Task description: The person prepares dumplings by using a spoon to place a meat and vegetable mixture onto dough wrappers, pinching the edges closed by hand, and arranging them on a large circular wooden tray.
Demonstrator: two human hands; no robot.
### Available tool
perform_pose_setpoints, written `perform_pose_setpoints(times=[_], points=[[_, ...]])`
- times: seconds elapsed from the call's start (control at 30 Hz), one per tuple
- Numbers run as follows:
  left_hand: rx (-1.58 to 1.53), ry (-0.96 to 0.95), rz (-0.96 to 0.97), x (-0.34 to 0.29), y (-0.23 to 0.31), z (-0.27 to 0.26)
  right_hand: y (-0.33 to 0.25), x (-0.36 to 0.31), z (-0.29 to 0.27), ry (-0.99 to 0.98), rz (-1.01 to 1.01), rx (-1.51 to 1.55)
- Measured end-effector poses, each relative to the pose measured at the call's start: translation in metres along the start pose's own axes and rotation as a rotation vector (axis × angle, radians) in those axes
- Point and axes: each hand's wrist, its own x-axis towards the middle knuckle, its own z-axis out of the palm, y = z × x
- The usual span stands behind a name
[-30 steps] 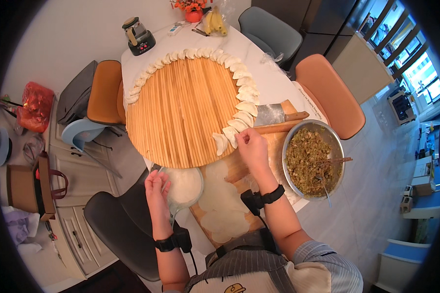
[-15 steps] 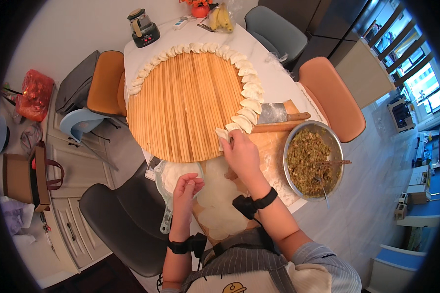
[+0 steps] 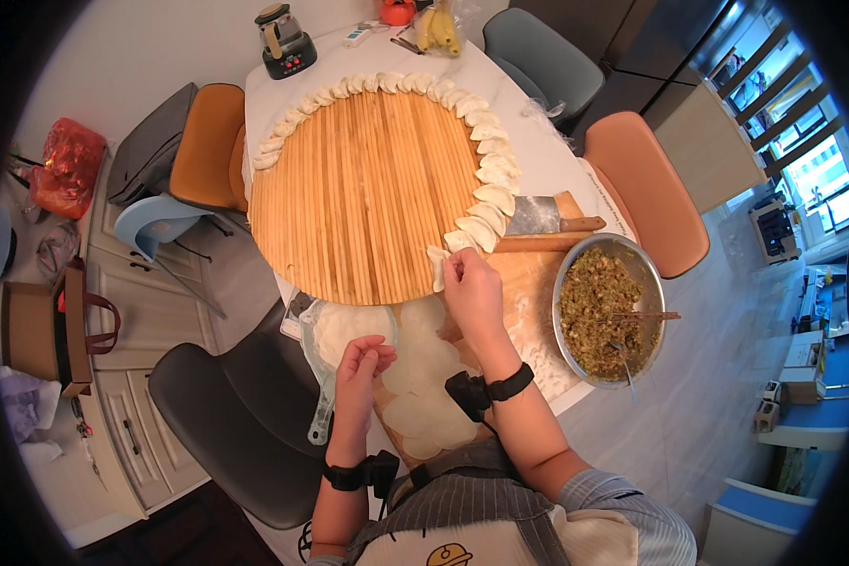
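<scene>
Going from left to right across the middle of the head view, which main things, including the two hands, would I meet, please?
Brown bag → black chair → left hand → right hand → metal bowl.

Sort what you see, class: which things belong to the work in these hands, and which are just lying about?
Belong, by the look of it:
- folded dumplings
- round wooden board
- dough wrappers
- filling
- metal bowl
- white powder
- rolling pin

Seem just lying about:
- bananas
- glass kettle
- red bag
- brown bag

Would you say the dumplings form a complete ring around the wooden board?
No, the dumplings leave the lower edge of the round wooden board bare.
</scene>
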Motion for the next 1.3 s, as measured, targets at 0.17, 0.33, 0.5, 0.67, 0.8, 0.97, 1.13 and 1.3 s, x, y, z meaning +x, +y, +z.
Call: perform_pose_setpoints(times=[0.17, 0.33, 0.5, 0.67, 0.8, 0.97, 1.13, 1.3], points=[[0.008, -0.02, -0.009, 0.0, -0.002, 0.0, 0.003, 0.003, 0.004, 0.032, 0.002, 0.05], [0.025, -0.001, -0.023, -0.003, -0.002, -0.002, 0.002, 0.002, -0.001, -0.009, 0.017, 0.002], [0.039, -0.006, -0.015, -0.012, -0.003, -0.007, 0.0, -0.007, -0.037, -0.004, 0.004, 0.009], [0.247, -0.125, 0.027, -0.025, -0.014, -0.031, 0.035, -0.039, -0.097, -0.24, 0.038, 0.005], [0.265, -0.191, 0.009, -0.041, -0.013, -0.034, 0.06, -0.074, -0.1, -0.65, 0.186, 0.076], [0.259, -0.165, -0.005, -0.057, -0.021, -0.016, 0.079, -0.086, -0.038, -0.689, 0.044, -0.096], [0.172, -0.093, 0.078, -0.071, -0.025, -0.006, 0.08, -0.093, -0.023, -0.773, 0.146, -0.272], [0.181, -0.096, 0.047, -0.078, -0.044, -0.005, 0.081, -0.114, -0.015, -0.689, 0.215, -0.349]])
